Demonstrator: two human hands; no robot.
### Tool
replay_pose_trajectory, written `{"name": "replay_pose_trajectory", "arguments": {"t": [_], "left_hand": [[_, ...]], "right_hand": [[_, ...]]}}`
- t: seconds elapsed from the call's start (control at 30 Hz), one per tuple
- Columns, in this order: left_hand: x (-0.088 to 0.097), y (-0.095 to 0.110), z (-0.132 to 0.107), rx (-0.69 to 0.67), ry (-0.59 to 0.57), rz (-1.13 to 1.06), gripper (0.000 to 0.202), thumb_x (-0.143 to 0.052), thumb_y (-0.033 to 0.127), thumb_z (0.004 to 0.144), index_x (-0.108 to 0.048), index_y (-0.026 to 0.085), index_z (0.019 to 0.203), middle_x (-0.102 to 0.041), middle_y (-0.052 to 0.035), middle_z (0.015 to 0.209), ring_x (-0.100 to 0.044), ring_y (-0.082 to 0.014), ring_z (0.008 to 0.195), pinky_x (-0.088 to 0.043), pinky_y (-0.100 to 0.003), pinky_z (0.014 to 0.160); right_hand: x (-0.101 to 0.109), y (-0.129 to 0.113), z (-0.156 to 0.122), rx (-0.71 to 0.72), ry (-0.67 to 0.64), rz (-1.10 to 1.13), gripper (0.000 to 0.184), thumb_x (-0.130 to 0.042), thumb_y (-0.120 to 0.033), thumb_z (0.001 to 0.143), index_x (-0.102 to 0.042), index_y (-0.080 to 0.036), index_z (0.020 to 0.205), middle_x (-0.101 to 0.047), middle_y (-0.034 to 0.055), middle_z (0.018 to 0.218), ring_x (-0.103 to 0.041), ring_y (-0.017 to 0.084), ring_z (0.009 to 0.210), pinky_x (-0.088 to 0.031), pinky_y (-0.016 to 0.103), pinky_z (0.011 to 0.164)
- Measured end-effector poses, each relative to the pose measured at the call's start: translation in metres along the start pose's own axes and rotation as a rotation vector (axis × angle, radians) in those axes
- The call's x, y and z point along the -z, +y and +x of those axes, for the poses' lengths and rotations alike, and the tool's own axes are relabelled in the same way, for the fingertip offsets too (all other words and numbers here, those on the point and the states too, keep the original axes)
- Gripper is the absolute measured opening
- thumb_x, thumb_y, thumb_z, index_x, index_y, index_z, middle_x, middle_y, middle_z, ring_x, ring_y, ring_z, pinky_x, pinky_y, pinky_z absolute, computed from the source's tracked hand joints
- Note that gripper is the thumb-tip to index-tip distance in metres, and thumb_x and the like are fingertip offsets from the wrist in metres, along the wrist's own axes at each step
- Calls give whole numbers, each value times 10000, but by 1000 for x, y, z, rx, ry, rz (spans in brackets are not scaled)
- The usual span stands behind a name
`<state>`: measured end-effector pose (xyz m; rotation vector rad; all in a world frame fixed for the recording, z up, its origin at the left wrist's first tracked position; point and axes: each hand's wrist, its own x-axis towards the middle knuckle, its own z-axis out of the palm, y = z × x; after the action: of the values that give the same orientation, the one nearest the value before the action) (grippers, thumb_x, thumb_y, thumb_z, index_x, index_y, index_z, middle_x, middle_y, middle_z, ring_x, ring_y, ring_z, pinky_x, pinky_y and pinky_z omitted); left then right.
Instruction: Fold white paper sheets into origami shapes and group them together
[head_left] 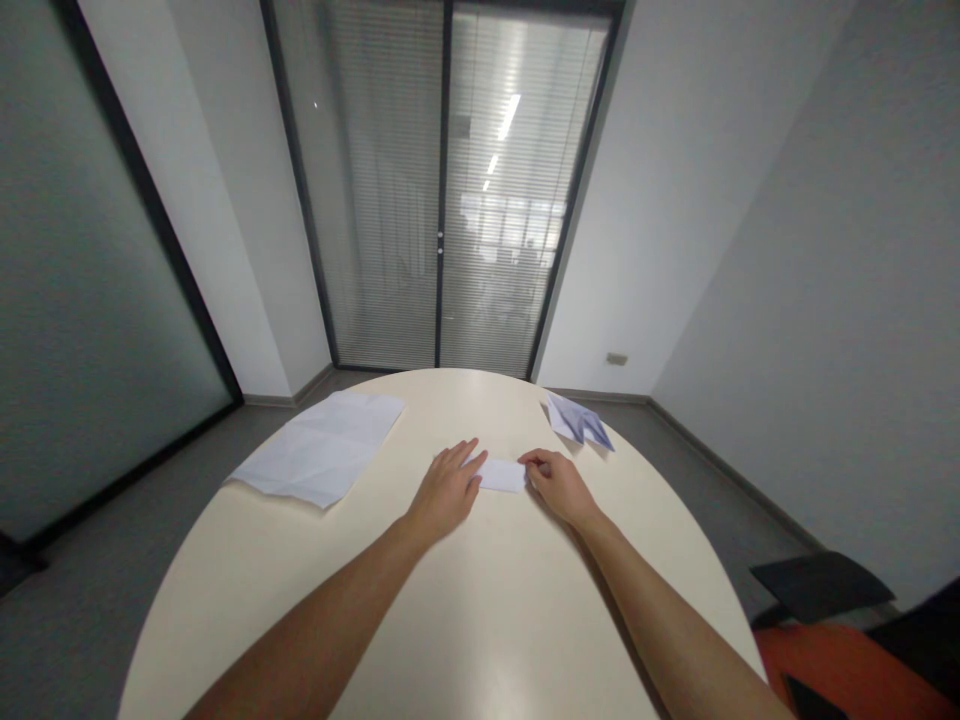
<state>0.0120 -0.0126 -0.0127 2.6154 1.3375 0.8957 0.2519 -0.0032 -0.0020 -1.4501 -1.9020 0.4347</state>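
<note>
A small folded white paper (501, 474) lies on the round cream table (450, 620), between both hands. My left hand (448, 490) rests flat on the table with its fingers stretched out, the fingertips on the paper's left end. My right hand (556, 483) has its fingers curled and pinched on the paper's right end.
A large creased white sheet (321, 445) lies at the table's far left. A folded paper shape (576, 420) sits at the far right edge. A black and orange chair (840, 620) stands to the right. Glass doors with blinds (442, 190) are behind the table.
</note>
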Motion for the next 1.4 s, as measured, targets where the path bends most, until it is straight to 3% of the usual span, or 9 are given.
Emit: {"name": "replay_pose_trajectory", "arguments": {"t": [0.13,0.23,0.37,0.47,0.6,0.8,1.03,1.23,1.4], "left_hand": [[0,0,0,42,-94,71,474,-429,252,978,-475,161,1441,-424,-133,1539,-412,-267,1399,-323,-476,1166],[-2,0,-1,57,-131,96,485,-408,282,989,-451,160,1457,-424,-133,1539,-406,-266,1405,-318,-470,1166],[-4,0,-1,65,-176,110,497,-328,271,1007,-397,161,1487,-388,-111,1565,-343,-246,1450,-279,-466,1186],[-6,0,-2,70,-224,134,511,-277,246,1008,-375,147,1500,-359,-103,1582,-312,-246,1466,-262,-472,1194],[-6,0,-1,76,-269,173,526,-274,298,1013,-374,131,1502,-339,-118,1588,-277,-271,1480,-238,-499,1199],[-4,1,-1,89,-325,195,572,-287,381,1014,-335,130,1525,-293,-132,1604,-234,-291,1494,-212,-509,1202],[-6,0,-1,108,-325,204,593,-271,398,1015,-318,113,1532,-260,-146,1614,-207,-310,1499,-210,-507,1201],[-2,2,-3,89,-320,177,555,-318,446,1014,-315,272,1541,-260,-103,1622,-200,-347,1496,-222,-547,1183],[4,6,-1,96,-345,185,558,-276,461,1023,-349,239,1529,-270,-119,1616,-202,-365,1491,-228,-543,1181]], "right_hand": [[4,-7,-1,79,59,-235,278,-484,-200,870,-735,-177,987,-730,89,992,-633,251,975,-474,379,912],[2,-20,-4,212,66,-308,345,-453,-210,920,-703,-152,1150,-691,122,1185,-593,263,1129,-436,412,1027],[-9,-37,-13,393,-149,-312,504,-420,-339,990,-484,-151,1454,-485,123,1496,-399,266,1406,-304,444,1174],[-18,-43,-20,352,-331,-315,633,-370,-467,1012,-300,-148,1554,-308,127,1598,-243,283,1491,-233,491,1204],[-21,-42,-22,259,-461,-311,691,-289,-569,1012,-212,-186,1581,-218,99,1626,-164,279,1512,-161,506,1220],[-18,-45,-19,184,-513,-317,710,-269,-610,998,-161,-233,1590,-175,53,1639,-102,283,1521,-101,526,1224],[-18,-48,-20,112,-552,-382,799,-218,-668,972,-127,-171,1591,-100,64,1647,-48,290,1526,-61,508,1228],[-12,-51,-21,27,-550,-414,798,-174,-685,964,-111,-199,1594,-76,30,1652,-14,302,1526,-42,522,1222],[-8,-53,-22,22,-557,-427,769,-146,-663,975,-125,-207,1595,-80,34,1654,-10,304,1525,-56,521,1221]]}}
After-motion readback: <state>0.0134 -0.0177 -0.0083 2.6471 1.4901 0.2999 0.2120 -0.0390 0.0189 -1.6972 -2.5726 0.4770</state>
